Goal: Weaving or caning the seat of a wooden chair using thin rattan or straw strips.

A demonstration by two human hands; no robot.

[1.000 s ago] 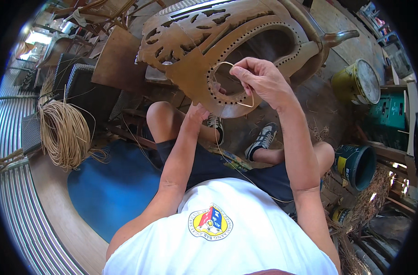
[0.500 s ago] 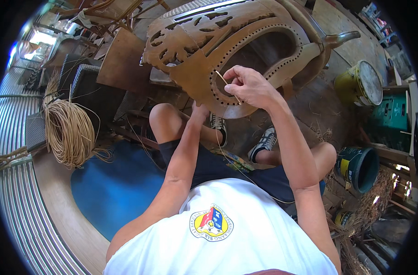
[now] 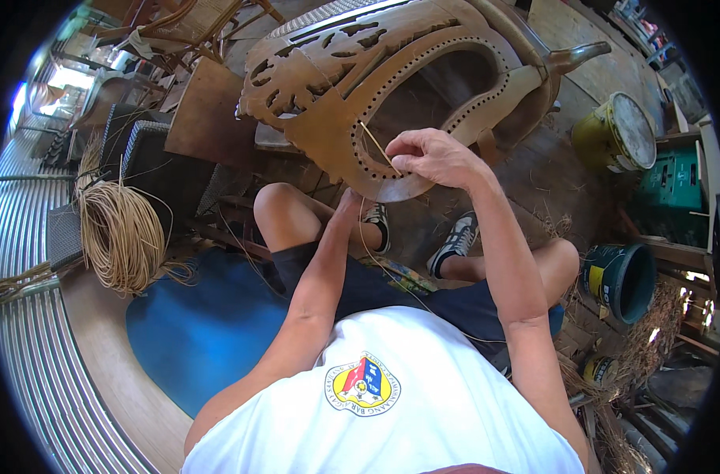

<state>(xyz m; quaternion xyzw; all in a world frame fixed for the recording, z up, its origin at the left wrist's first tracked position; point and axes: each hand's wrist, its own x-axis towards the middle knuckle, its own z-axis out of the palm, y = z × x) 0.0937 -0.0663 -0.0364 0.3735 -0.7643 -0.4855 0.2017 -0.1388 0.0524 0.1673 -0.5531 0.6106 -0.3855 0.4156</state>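
A brown wooden chair frame (image 3: 316, 130) with carved openings lies tilted before me. Its curved, oval-like opening is bordered by rows of small drilled holes. A short pale cane strand (image 3: 376, 144) slants across the lower left end of this opening, its top end at the row of holes. My right hand (image 3: 439, 158) is above the opening, thumb and forefinger pinched at the strand's lower part. My left hand (image 3: 350, 202) is at the frame's near lower edge, its fingers mostly hidden. A thin long strand (image 3: 363, 233) hangs beside it and runs across my lap.
A big coil of cane (image 3: 123, 235) hangs at the left beside dark woven panels. On the right are a yellow bucket (image 3: 589, 136), a green crate (image 3: 669, 193) and a dark green bucket (image 3: 635, 284). A blue rounded surface (image 3: 202, 332) lies left of me.
My right hand has shifted slightly, its fingertips now lower along the short strand. The chair frame appears a little further left and lower; my left hand has barely moved.
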